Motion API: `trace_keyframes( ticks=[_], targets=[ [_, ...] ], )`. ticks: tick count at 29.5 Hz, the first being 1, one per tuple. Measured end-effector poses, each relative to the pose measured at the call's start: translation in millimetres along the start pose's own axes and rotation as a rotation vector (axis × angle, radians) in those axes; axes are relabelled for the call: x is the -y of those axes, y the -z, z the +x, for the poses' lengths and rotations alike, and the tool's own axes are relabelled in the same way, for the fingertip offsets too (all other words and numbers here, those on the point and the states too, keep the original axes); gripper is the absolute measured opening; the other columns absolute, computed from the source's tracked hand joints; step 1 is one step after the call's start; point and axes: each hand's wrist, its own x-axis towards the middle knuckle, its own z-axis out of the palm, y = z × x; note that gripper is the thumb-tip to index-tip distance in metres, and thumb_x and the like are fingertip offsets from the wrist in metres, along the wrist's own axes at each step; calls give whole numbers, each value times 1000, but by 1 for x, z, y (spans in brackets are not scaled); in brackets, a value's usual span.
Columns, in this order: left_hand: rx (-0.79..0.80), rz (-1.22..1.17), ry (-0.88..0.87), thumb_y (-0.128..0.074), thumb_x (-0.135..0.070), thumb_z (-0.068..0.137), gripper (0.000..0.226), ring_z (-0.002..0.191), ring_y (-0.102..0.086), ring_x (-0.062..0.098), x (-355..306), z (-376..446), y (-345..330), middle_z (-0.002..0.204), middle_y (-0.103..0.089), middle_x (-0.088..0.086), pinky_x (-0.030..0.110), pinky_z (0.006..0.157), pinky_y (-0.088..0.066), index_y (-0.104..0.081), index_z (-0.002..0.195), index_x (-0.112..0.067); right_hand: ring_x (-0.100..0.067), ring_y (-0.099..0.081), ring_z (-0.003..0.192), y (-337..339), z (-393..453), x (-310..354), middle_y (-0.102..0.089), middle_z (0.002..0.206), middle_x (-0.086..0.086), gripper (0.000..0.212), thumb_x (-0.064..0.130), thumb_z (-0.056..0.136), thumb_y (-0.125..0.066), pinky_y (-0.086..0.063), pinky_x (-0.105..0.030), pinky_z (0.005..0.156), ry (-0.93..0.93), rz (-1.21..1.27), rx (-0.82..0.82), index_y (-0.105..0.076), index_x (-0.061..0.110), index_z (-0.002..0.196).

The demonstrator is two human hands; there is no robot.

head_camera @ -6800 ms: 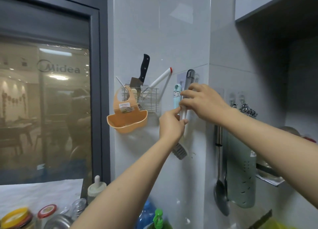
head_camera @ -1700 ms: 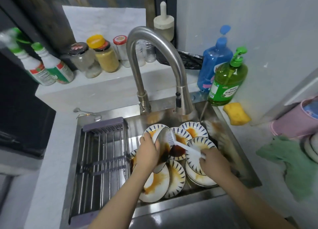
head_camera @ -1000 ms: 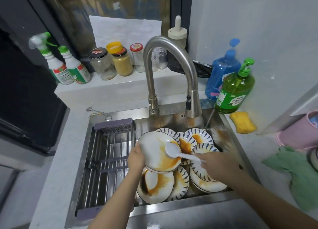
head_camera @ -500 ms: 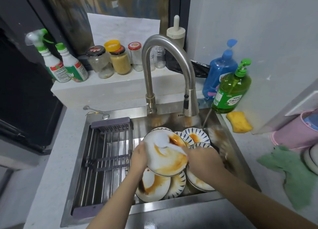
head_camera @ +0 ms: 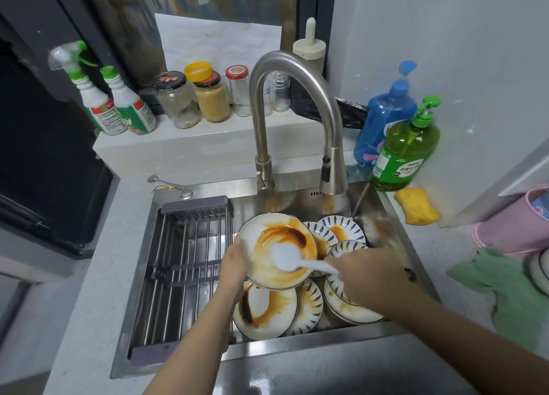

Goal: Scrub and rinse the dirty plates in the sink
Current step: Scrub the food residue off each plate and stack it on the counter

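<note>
Left hand (head_camera: 234, 261) grips left rim of stained plate (head_camera: 267, 264) over sink (head_camera: 395, 240); right hand (head_camera: 365, 272) clasps white brush (head_camera: 286, 258) (head on plate centre); rack (head_camera: 184, 264) left.

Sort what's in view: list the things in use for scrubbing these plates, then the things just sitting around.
In use:
held plate, gripped by the left hand
brush, held by the right hand
dirty plates stacked in the sink
faucet

Lying about:
sponge
green soap
blue soap
spray bottles
jars
rack
green cloth
</note>
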Motion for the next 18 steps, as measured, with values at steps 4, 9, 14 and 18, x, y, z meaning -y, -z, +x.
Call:
trace_keyframes(
  ticks=[4, 9, 14, 18],
  targets=[
    [34, 43, -24, -31, -49, 102, 54, 116, -45, 14, -4, -5, -5, 125, -49, -4, 33, 104, -35, -49, 136, -11, -11, -36, 54, 6, 17, -1, -34, 64, 6, 42, 15, 93, -40, -23, -24, 46, -72, -9, -49, -43, 30, 131],
    [12, -1, -12, -30, -51, 101, 46, 108, -56, 20, -10, 2, -3, 117, -60, 2, 37, 101, -43, -55, 121, -17, -7, -30, 53, 2, -5, 2, -33, 64, 6, 36, 21, 96, -39, -22, -24, 47, 87, -17, -21, -44, 31, 129],
    [40, 58, -9, -29, -51, 101, 49, 118, -54, 22, -10, -2, -2, 126, -56, -2, 41, 106, -41, -54, 129, -19, -7, -39, 55, 7, 12, -14, -36, 65, 8, 41, 18, 96, -39, -29, -20, 47, -80, 2, -28, -43, 32, 134],
    [47, 86, -50, -28, -48, 103, 46, 110, -51, 18, -14, -3, -11, 115, -55, -3, 40, 105, -40, -56, 122, -17, -10, -36, 55, 5, 2, 1, -36, 66, 6, 40, 19, 95, -40, -21, -23, 46, 72, -35, -43, -41, 31, 134]
  ],
)
